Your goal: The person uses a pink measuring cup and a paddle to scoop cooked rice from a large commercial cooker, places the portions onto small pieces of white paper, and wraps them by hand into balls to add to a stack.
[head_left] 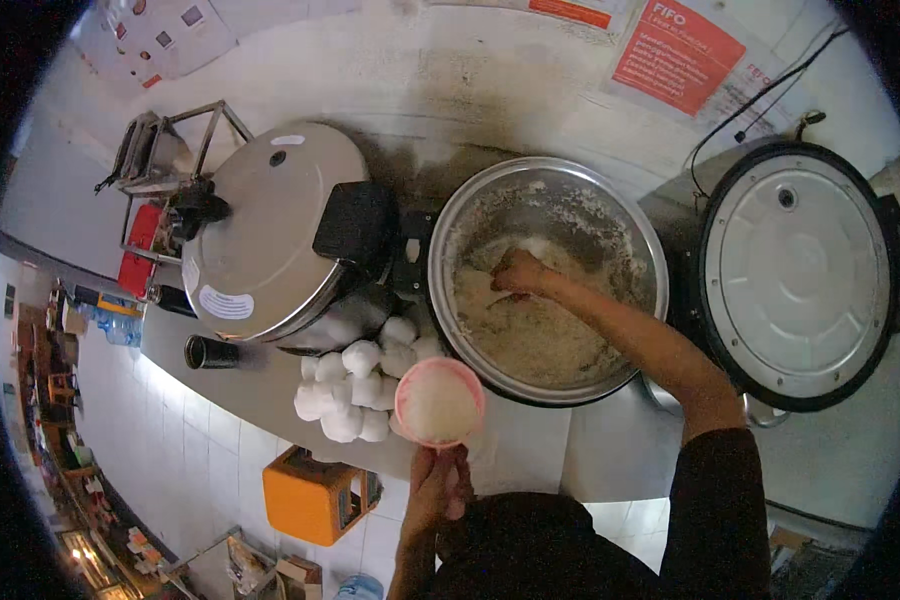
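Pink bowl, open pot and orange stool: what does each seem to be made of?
Pink bowl: probably plastic, smooth, judging by its even colour and thin rim.
Open pot: metal, perhaps steel or aluminium, polished at the rim, which looks silvery and catches light.
Orange stool: likely moulded plastic with a low sheen, given its uniform colour and rounded edges.

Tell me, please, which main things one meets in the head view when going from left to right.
Closed metal cooker, pink bowl held in the left hand, open metal pot with the right hand inside, round raised lid.
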Demonstrator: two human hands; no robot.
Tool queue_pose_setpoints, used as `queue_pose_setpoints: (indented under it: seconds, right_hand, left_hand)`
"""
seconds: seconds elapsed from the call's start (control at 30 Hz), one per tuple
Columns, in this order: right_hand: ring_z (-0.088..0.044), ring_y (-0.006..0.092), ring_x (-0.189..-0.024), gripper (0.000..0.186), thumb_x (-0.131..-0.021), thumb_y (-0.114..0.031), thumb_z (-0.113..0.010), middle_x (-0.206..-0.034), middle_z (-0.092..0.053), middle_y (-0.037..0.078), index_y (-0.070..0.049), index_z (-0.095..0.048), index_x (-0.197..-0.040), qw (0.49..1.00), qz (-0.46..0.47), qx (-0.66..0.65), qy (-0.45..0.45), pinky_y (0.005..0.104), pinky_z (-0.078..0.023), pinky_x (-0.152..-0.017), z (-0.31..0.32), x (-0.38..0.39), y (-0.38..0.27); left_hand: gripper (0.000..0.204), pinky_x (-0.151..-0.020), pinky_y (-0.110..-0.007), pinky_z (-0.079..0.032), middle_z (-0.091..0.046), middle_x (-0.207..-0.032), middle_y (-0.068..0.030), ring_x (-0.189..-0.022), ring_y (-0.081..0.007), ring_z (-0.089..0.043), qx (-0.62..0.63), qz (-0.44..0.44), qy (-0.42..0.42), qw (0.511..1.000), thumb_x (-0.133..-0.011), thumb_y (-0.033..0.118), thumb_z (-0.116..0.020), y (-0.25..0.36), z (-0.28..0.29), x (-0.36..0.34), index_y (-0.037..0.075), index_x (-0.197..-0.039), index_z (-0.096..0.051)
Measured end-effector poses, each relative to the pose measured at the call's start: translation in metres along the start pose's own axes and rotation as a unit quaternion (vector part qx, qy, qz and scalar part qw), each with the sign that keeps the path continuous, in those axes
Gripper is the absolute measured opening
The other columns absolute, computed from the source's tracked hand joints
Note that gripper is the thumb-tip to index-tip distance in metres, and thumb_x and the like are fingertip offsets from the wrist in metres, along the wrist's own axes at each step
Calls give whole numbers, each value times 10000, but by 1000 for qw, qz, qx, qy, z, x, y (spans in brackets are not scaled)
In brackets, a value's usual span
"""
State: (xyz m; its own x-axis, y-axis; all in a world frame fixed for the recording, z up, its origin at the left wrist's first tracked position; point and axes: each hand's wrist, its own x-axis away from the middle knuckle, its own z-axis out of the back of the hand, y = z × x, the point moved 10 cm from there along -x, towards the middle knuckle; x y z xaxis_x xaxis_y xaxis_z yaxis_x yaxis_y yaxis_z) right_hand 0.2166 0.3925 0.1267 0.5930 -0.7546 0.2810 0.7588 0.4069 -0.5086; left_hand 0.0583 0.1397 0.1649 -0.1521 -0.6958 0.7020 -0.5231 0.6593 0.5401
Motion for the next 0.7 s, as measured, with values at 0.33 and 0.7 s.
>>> queue_pose_setpoints:
  seconds: [0.33,0.7]
  right_hand:
    - [-516,161,-542,212,-820,-112,-639,-811,-639,139,98,-650,-851,942,-140,-302,-37,317,-438,-481,-7,42,39]
    - [-575,116,-659,266,-821,-135,-635,-759,-635,95,25,-652,-1033,928,-160,-296,160,290,-489,-561,157,178,-64]
  left_hand:
    - [246,-380,-231,-357,-492,-752,-27,-455,-103,-446,-2,-61,-51,997,-949,193,-488,5,2,-1,72,-1156,-429]
    - [297,-421,-246,-377,-498,-791,20,-534,-93,-472,-117,-59,-186,974,-938,319,-515,37,-86,-26,124,-1138,-416]
